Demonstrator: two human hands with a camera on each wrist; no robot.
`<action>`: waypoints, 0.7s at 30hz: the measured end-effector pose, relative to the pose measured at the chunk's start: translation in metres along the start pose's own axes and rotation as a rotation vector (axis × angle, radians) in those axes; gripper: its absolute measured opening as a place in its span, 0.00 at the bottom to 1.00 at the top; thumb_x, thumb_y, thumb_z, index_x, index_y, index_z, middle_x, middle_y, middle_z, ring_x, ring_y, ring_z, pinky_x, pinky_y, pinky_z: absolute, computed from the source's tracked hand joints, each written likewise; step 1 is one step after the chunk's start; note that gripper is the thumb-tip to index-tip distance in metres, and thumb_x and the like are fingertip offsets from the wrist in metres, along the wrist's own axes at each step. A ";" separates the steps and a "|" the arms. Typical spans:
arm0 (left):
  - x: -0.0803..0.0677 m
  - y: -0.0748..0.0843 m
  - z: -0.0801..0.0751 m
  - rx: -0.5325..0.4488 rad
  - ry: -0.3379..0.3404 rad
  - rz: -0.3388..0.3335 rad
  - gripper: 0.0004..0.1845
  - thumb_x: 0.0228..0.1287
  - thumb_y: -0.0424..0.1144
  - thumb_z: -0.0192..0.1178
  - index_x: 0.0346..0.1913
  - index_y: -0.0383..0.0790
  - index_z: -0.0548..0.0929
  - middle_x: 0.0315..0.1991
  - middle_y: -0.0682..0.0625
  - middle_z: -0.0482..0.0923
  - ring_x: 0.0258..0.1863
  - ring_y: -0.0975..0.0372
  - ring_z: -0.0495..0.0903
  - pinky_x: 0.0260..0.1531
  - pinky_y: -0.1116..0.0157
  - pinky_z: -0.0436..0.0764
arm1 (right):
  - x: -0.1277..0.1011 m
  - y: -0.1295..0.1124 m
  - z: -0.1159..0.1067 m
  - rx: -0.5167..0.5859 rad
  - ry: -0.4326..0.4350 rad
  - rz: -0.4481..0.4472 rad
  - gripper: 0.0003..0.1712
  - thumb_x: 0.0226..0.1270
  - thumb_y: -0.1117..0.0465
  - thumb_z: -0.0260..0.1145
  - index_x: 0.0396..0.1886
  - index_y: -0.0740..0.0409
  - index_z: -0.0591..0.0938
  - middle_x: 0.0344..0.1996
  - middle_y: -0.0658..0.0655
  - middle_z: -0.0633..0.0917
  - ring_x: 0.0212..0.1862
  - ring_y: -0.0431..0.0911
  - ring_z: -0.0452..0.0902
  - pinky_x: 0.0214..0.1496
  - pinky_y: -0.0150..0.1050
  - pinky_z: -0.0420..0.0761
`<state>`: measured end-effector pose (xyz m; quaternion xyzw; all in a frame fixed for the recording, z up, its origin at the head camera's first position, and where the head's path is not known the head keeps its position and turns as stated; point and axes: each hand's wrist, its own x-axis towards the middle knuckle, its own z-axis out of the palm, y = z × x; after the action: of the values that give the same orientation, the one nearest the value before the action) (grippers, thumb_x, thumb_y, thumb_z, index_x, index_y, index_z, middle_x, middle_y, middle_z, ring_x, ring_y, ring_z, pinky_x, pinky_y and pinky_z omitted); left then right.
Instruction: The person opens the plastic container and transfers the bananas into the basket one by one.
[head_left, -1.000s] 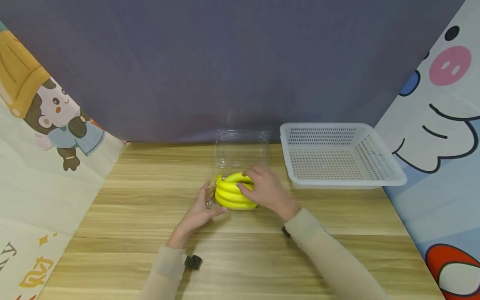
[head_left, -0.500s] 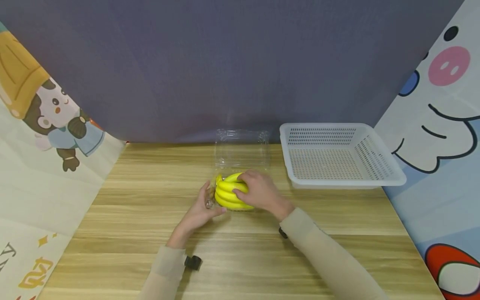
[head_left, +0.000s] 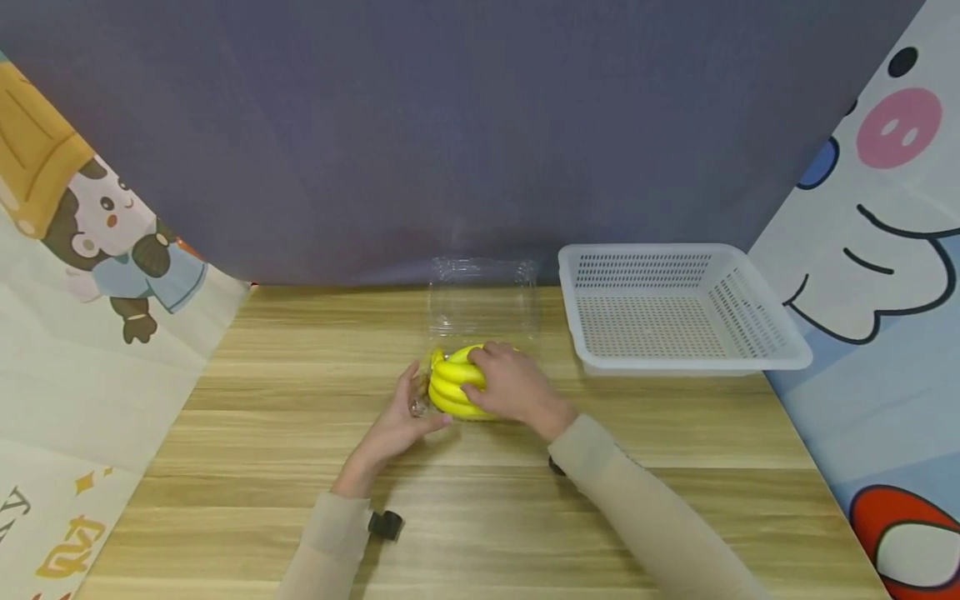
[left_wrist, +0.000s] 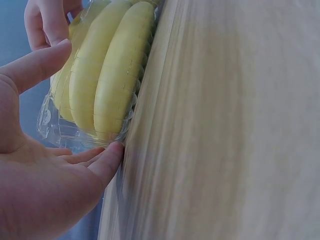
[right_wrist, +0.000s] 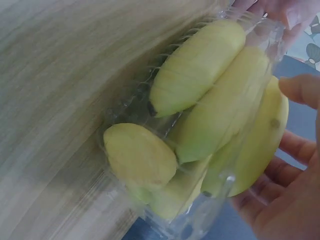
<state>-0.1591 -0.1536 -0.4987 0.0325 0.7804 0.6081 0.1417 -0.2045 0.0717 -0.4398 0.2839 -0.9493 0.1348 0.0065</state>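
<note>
A bunch of yellow bananas point(head_left: 450, 387) sits in a clear plastic clamshell container point(right_wrist: 220, 200), whose lid point(head_left: 483, 297) stands raised at the back. My right hand point(head_left: 516, 390) grips the top banana from above, thumb on the near side and fingers on the far side; in the right wrist view, the fingers point(right_wrist: 272, 175) reach partly behind it. At the container's left end, my left hand point(head_left: 395, 429) holds the near corner. Its thumb point(left_wrist: 50, 60) lies along the front, and its fingertips touch the end wall low by the table. Part of the bunch is hidden under the right hand.
A white perforated plastic basket point(head_left: 693, 365) stands to the right rear on the wooden table point(head_left: 480, 517). Behind rises a grey-blue panel point(head_left: 420, 133). Cartoon-printed cloths hang at the left and right sides.
My right hand has slid a little to the left over the bananas, and its thumb now lies further along them. My left hand and the container have stayed put.
</note>
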 end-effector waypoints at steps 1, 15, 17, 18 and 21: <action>0.000 0.001 0.000 0.000 0.000 -0.001 0.62 0.59 0.42 0.75 0.82 0.48 0.38 0.80 0.34 0.47 0.77 0.40 0.51 0.73 0.39 0.55 | 0.001 -0.001 0.000 -0.012 -0.008 0.005 0.30 0.67 0.42 0.67 0.60 0.56 0.81 0.49 0.56 0.83 0.47 0.49 0.79 0.47 0.48 0.84; 0.000 -0.001 0.001 0.012 0.008 -0.003 0.62 0.58 0.43 0.75 0.82 0.48 0.38 0.80 0.34 0.46 0.77 0.40 0.51 0.74 0.39 0.53 | 0.011 -0.009 0.007 -0.010 -0.118 0.018 0.33 0.65 0.42 0.66 0.64 0.54 0.76 0.49 0.57 0.82 0.44 0.48 0.78 0.42 0.45 0.82; 0.000 -0.001 0.001 0.011 0.008 -0.002 0.63 0.58 0.44 0.76 0.82 0.48 0.38 0.80 0.34 0.46 0.77 0.40 0.52 0.74 0.39 0.53 | 0.011 -0.008 0.009 0.016 -0.134 0.023 0.33 0.65 0.42 0.66 0.65 0.54 0.74 0.48 0.56 0.82 0.44 0.48 0.78 0.41 0.44 0.82; 0.000 -0.001 0.001 0.011 0.009 -0.001 0.63 0.57 0.44 0.76 0.82 0.48 0.38 0.80 0.34 0.47 0.77 0.40 0.52 0.74 0.39 0.53 | 0.011 -0.008 0.010 0.023 -0.137 0.025 0.34 0.65 0.43 0.66 0.65 0.54 0.74 0.48 0.56 0.82 0.43 0.47 0.78 0.40 0.43 0.81; 0.000 -0.001 0.000 0.010 0.009 -0.002 0.64 0.57 0.46 0.76 0.82 0.48 0.38 0.80 0.35 0.47 0.77 0.41 0.52 0.74 0.39 0.52 | 0.012 -0.009 0.011 0.033 -0.133 0.017 0.32 0.64 0.44 0.66 0.64 0.53 0.73 0.44 0.53 0.81 0.41 0.46 0.76 0.37 0.41 0.79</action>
<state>-0.1584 -0.1537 -0.4998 0.0298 0.7840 0.6043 0.1388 -0.2088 0.0556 -0.4471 0.2843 -0.9476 0.1315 -0.0623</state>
